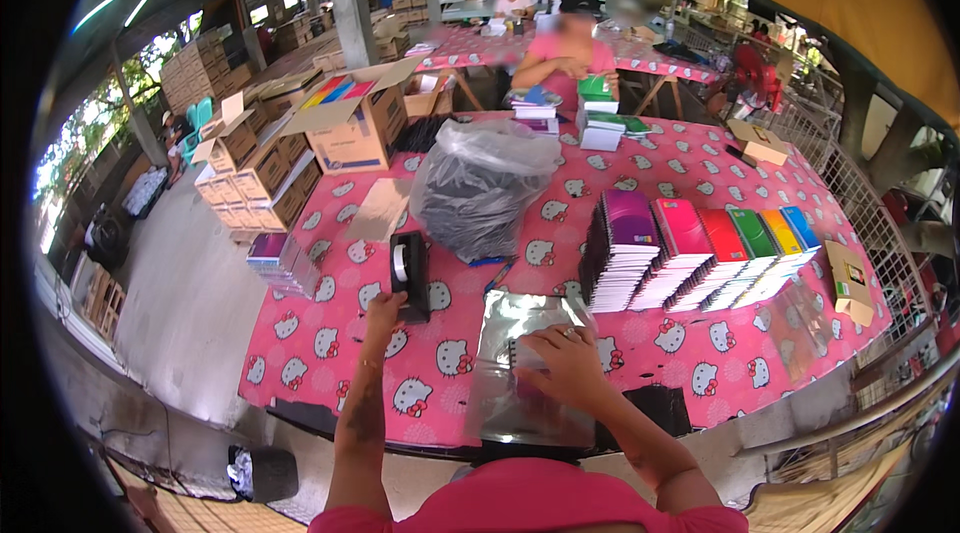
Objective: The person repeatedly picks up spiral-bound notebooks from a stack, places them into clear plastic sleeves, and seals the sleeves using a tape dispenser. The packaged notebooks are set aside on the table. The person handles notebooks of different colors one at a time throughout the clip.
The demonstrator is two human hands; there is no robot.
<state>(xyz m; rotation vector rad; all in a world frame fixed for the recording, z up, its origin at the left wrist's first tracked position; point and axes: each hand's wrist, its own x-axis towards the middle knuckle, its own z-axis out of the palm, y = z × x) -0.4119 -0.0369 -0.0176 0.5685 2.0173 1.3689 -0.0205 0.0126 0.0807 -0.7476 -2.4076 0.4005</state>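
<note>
My left hand (386,309) is closed at the near left edge of a black tape dispenser (416,305), which carries a pale roll of tape. Whether a strip of tape lies between its fingers is too small to tell. My right hand (567,365) lies with fingers stretched out on a shiny clear plastic sleeve (520,423) in front of me. Under that palm, partly hidden, is a spiral-bound notebook (524,357). To the right stand tall stacks of spiral notebooks (628,258) with purple, pink, red, green, yellow and blue covers.
A big plastic bag of dark items (478,188) stands beyond the dispenser, a pen (498,276) near it. Wrapped notebooks (283,263) are at the left edge, cartons (355,128) behind. Across the table (690,373) a person in pink (570,63) handles notebooks.
</note>
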